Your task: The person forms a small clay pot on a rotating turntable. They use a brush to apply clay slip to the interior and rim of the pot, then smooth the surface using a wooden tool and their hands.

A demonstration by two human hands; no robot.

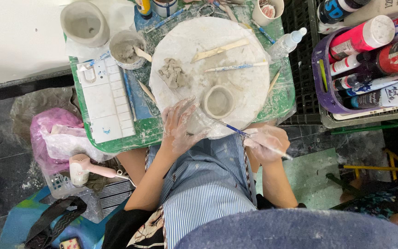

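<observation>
On the round board (194, 41), a small clay cup (219, 102) is steadied by the left hand (178, 127), fingers spread; a thin brush (249, 137) is pinched by the right hand (266, 142).

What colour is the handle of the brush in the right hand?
The brush in the right hand has a blue handle near the tip, paler toward the back; the head view shows it.
</observation>
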